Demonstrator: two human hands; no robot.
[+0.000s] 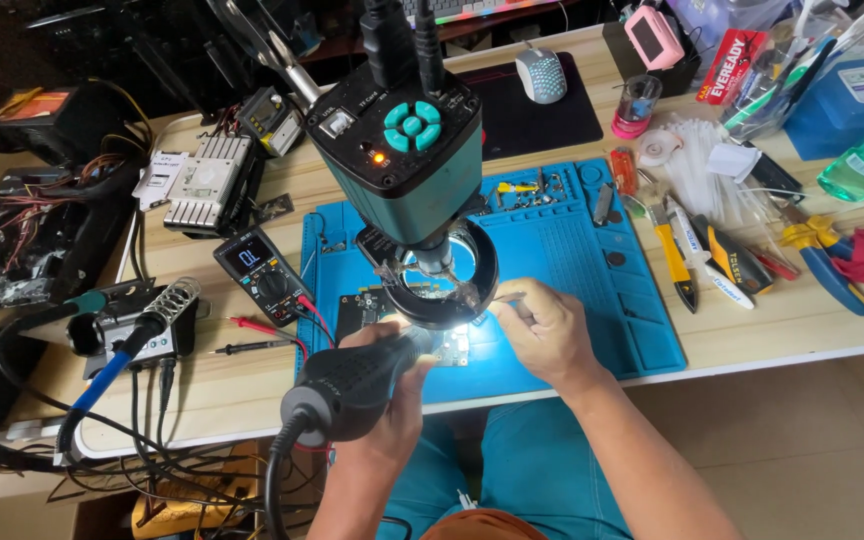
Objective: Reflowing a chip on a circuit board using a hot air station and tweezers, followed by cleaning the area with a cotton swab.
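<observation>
Gripping a black hot-air handpiece [352,385] — tweezers [508,298] over circuit board [372,312].

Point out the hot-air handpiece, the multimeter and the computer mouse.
hot-air handpiece [352,385], head view, on its black barrel.
multimeter [264,272], head view, on its body below the screen.
computer mouse [541,75], head view, on its perforated shell.

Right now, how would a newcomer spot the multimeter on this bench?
Find the blue work mat under the teal microscope. Just off its left edge lies the multimeter, a dark handheld box. Unlike its neighbours, it has a lit digital screen, a round dial and red probes.
</observation>
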